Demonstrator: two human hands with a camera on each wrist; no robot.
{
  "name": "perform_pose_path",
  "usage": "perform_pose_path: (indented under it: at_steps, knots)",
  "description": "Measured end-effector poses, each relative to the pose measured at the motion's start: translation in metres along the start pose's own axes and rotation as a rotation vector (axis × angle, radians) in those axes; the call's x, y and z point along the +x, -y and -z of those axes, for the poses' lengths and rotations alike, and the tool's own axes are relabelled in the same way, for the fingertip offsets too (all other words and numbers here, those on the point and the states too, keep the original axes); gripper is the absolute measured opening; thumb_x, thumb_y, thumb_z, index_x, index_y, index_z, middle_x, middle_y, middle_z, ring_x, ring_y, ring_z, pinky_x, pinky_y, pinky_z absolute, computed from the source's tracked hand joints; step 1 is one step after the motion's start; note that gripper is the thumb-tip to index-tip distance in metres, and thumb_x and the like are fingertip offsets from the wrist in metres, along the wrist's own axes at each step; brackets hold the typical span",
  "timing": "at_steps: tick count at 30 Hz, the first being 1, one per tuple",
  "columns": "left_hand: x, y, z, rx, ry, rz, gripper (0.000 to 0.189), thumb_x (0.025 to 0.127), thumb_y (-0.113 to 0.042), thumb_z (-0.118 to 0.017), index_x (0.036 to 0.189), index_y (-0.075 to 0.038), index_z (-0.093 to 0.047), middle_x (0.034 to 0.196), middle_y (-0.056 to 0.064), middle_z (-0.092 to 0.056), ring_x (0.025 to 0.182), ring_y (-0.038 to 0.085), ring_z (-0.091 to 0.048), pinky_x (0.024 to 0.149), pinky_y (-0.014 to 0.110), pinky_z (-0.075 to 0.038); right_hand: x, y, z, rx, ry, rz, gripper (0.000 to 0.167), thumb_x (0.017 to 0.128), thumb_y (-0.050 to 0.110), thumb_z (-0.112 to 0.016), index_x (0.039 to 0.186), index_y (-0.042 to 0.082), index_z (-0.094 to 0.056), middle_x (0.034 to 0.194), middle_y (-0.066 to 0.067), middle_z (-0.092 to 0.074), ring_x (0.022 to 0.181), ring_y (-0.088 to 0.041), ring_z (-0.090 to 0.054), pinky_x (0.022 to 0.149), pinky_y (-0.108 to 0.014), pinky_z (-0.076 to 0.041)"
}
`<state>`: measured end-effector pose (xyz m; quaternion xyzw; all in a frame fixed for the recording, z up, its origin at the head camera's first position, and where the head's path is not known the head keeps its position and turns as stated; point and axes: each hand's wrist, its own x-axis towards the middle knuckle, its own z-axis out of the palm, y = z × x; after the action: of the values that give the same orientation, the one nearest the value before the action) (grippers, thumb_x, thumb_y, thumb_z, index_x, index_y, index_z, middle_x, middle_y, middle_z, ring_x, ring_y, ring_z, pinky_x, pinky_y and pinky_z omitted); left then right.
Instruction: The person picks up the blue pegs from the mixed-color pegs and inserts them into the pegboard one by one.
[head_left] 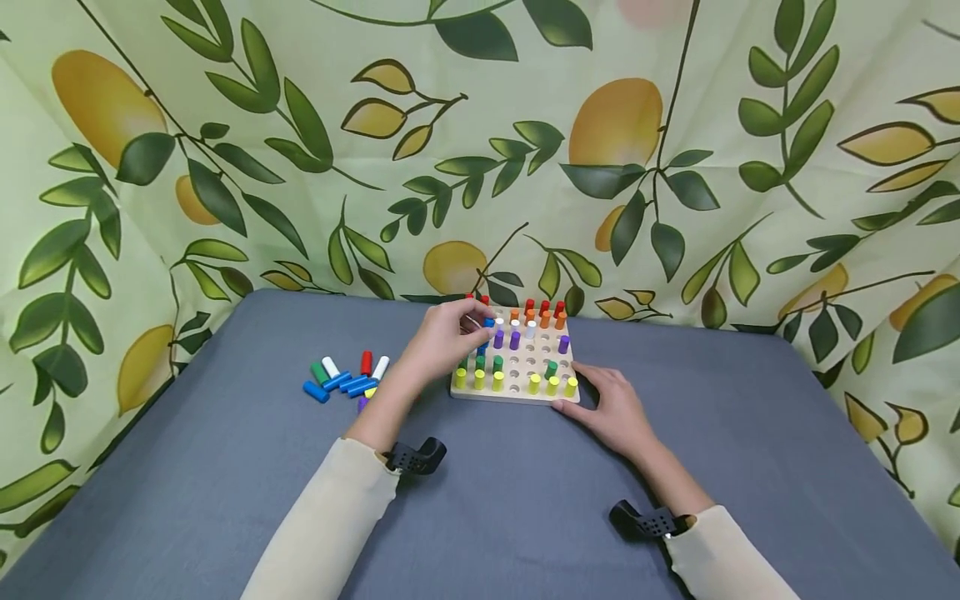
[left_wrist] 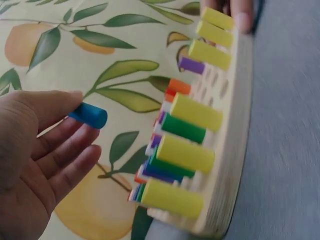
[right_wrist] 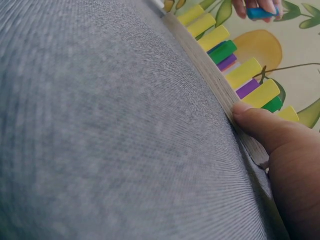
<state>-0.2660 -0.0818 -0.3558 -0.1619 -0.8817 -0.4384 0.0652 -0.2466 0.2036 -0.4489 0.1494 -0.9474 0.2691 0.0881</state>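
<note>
My left hand pinches a blue peg between thumb and fingertips, held above the left side of a wooden pegboard. In the right wrist view the same blue peg shows at the top. My right hand grips the board's near right corner, its thumb against the front edge. Yellow pegs stand along the near row with a gap in the middle. Behind them are green pegs, purple pegs, white pegs, orange pegs and red pegs at the far side.
Left of the board, loose pegs lie in a pile on the grey cloth: several blue pegs, a red peg, white pegs and a green peg. A yellow and a purple one are partly behind my left forearm. A leaf-patterned curtain hangs behind the table.
</note>
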Motion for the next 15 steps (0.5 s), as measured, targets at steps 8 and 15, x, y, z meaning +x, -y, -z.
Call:
perform_pose_path:
  at_steps: [8,15]
  knots:
    - [0.013,0.005,-0.021,0.003,-0.044,0.041,0.017,0.090,-0.014,-0.077,0.105,-0.009,-0.073,0.100,0.006,-0.076,0.087,0.017,-0.072,0.080,0.031,-0.060,-0.003,0.001,-0.001,-0.007,-0.008,-0.004,0.077,0.085,0.050,-0.077,0.144,0.005,-0.055,0.142,-0.021,-0.060,0.130,-0.040,-0.053,0.106,-0.062,-0.042]
    - [0.020,0.017,-0.030,0.012,-0.108,0.046,0.017,0.089,-0.016,-0.078,0.103,-0.008,-0.075,0.096,0.006,-0.078,0.087,0.017,-0.074,0.080,0.033,-0.061,-0.001,0.002,0.001,-0.011,-0.012,-0.001,0.077,0.085,0.048,-0.078,0.144,0.005,-0.055,0.141,-0.020,-0.061,0.130,-0.039,-0.054,0.106,-0.062,-0.043]
